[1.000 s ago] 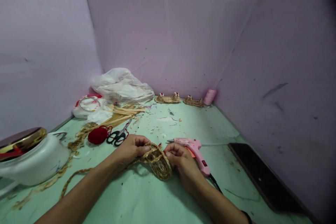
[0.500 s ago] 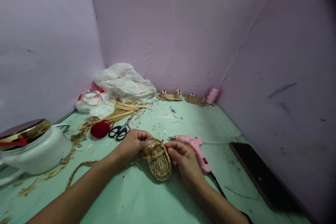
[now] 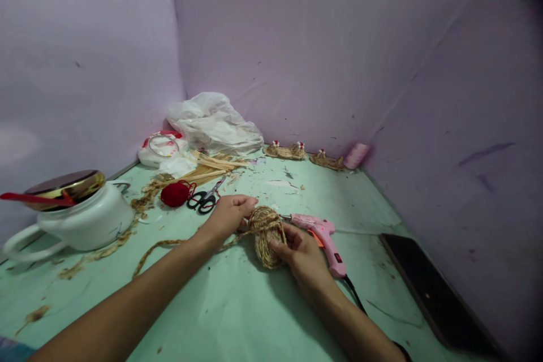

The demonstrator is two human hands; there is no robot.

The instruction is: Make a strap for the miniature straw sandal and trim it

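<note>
A small slipper of coiled, braided straw [image 3: 266, 246] is held up over the table between my hands, with a band across its upper part. My left hand [image 3: 232, 216] pinches at its upper left edge, fingers closed and partly hidden. My right hand [image 3: 303, 251] grips the right side, thumb on the face and fingers behind. From the slipper's left side a loose straw braid [image 3: 159, 244] trails under my left wrist onto the table. Just beyond my right hand lies a pink glue gun [image 3: 316, 226], its nozzle toward the slipper.
Left are a white enamel pot [image 3: 91, 226] with a gold-rimmed lid, red yarn [image 3: 175, 194], black-handled scissors [image 3: 202, 202] and straw strips [image 3: 220, 165]. A plastic bag [image 3: 214, 124], small straw slippers [image 3: 285, 151] and a pink thread spool [image 3: 356, 155] stand behind. A phone [image 3: 436, 294] lies right.
The slipper has been turned and tilted in my hands. My right hand has shifted from its upper edge to its side, thumb now on its face. The view has swung slightly left.
</note>
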